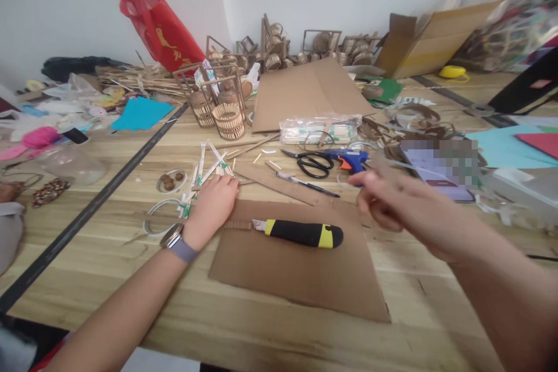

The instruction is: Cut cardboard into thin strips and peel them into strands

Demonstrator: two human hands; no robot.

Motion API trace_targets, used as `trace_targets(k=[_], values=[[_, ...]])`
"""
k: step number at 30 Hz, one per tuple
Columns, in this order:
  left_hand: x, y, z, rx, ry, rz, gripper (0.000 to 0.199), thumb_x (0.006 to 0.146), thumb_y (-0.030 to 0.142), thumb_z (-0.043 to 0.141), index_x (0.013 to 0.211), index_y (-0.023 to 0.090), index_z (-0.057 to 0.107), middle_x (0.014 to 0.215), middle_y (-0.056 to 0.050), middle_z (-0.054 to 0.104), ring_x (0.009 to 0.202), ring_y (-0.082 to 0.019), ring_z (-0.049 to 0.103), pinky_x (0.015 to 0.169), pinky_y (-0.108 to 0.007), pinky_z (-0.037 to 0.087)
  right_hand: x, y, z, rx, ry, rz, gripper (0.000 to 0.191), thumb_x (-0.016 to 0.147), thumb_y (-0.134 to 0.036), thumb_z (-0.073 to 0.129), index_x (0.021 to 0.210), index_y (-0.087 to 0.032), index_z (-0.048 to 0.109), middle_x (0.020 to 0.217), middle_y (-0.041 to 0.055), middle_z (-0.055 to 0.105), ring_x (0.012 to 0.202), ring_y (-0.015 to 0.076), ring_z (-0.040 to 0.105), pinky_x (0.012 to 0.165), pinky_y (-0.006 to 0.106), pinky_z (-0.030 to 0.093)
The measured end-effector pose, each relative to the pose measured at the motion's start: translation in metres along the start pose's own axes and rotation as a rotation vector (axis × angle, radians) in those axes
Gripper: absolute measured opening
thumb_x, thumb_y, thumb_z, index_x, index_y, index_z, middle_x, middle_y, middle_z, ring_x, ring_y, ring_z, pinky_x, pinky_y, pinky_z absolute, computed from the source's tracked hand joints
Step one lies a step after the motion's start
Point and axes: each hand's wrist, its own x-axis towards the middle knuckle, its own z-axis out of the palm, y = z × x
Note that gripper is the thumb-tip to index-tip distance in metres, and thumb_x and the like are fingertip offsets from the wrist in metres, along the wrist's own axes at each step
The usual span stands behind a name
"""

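My left hand (217,203) rests palm down among thin wooden sticks (201,164) with green-printed paper, its fingers lying over them. Under its wrist passes a narrow brown strip (239,225), whose end lies on a flat cardboard sheet (300,279). On that sheet, between my hands, is a black and yellow utility knife (305,233) with its blade out to the left. My right hand (387,200) is raised beside a blue glue gun (355,158). Its index finger reaches left and the others curl; blur hides whether it holds anything.
Black scissors (314,165) and a pen (307,185) lie beyond the sheet. Small wooden-stick baskets (229,122) stand behind, near more cardboard (305,90). A phone (436,171) lies at right. Another person's sleeve (9,232) shows at the left edge.
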Motion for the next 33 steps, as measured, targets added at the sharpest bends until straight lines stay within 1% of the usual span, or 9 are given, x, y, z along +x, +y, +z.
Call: trace_targets(k=[2,6,16,21,25,28,29,31,33], values=[[0.007,0.0,0.002,0.036,-0.019,-0.006,0.022,0.09,0.01,0.049,0.094,0.011,0.071,0.096,-0.017,0.069,0.097,-0.034,0.062,0.083,-0.044,0.047,0.01,0.009,0.011,-0.196,0.006,0.005,0.031,0.092,-0.047,0.053,0.092,-0.019,0.065,0.07,0.0031,0.068,0.057,0.0175,0.061,0.053,0.029,0.047],[0.012,-0.004,-0.006,0.083,-0.041,0.0,0.021,0.087,0.01,0.05,0.087,0.013,0.071,0.094,-0.016,0.07,0.098,-0.034,0.062,0.082,-0.042,0.047,0.023,0.032,0.033,-0.38,0.101,-0.033,0.028,0.083,-0.04,0.058,0.1,-0.019,0.064,0.092,0.0114,0.074,0.084,0.0289,0.07,0.066,0.032,0.049],[0.009,-0.037,-0.066,0.163,-0.023,-0.165,0.02,0.086,0.014,0.045,0.081,0.016,0.065,0.075,-0.017,0.07,0.077,-0.036,0.068,0.071,-0.045,0.048,0.019,0.049,0.047,-0.603,0.165,-0.153,0.029,0.091,-0.043,0.05,0.104,-0.02,0.064,0.095,0.011,0.075,0.084,0.0283,0.071,0.065,0.033,0.049],[-0.001,-0.065,-0.083,0.094,0.011,-0.361,0.02,0.083,0.014,0.046,0.067,0.02,0.057,0.045,-0.002,0.05,0.056,-0.027,0.062,0.065,-0.043,0.047,0.017,0.052,0.045,-0.668,0.186,-0.184,0.034,0.094,-0.045,0.048,0.107,-0.018,0.063,0.101,0.013,0.073,0.087,0.0288,0.07,0.068,0.034,0.048],[-0.006,-0.074,-0.096,-0.045,0.064,-0.445,0.023,0.086,0.019,0.041,0.068,0.021,0.054,0.047,0.004,0.04,0.054,-0.022,0.057,0.064,-0.039,0.045,0.015,0.047,0.045,-0.717,0.146,-0.241,0.037,0.092,-0.05,0.052,0.103,-0.016,0.062,0.096,0.0126,0.07,0.085,0.028,0.068,0.068,0.035,0.047],[-0.006,-0.049,-0.098,-0.379,0.052,-0.409,0.026,0.091,0.025,0.039,0.076,0.019,0.06,0.063,0.001,0.056,0.059,-0.017,0.058,0.058,-0.028,0.045,0.014,0.045,0.048,-0.83,0.134,-0.302,0.04,0.095,-0.051,0.047,0.1,-0.015,0.063,0.092,0.0133,0.068,0.082,0.0282,0.066,0.07,0.037,0.046],[-0.006,-0.035,-0.095,-0.841,0.057,-0.445,0.022,0.089,0.025,0.045,0.08,0.016,0.063,0.066,-0.001,0.06,0.059,-0.017,0.057,0.055,-0.027,0.045,0.015,0.046,0.048,-0.863,0.143,-0.319,0.041,0.096,-0.05,0.045,0.1,-0.014,0.064,0.092,0.0139,0.068,0.084,0.0288,0.065,0.072,0.038,0.046],[-0.007,-0.004,-0.087,-1.132,-0.009,-0.425,0.025,0.091,0.025,0.045,0.095,0.013,0.067,0.072,-0.004,0.064,0.062,-0.015,0.061,0.057,-0.026,0.05,0.015,0.047,0.05,-0.883,0.17,-0.354,0.043,0.097,-0.049,0.043,0.1,-0.013,0.065,0.093,0.015,0.068,0.088,0.0299,0.065,0.077,0.039,0.046],[-0.007,0.028,-0.076,-1.719,-0.15,-0.552,0.021,0.088,0.021,0.055,0.099,0.011,0.069,0.074,-0.005,0.064,0.063,-0.014,0.061,0.06,-0.025,0.052,0.013,0.046,0.049,-0.855,0.222,-0.394,0.043,0.098,-0.049,0.042,0.103,-0.013,0.067,0.096,0.0157,0.069,0.093,0.0311,0.064,0.082,0.041,0.046]])
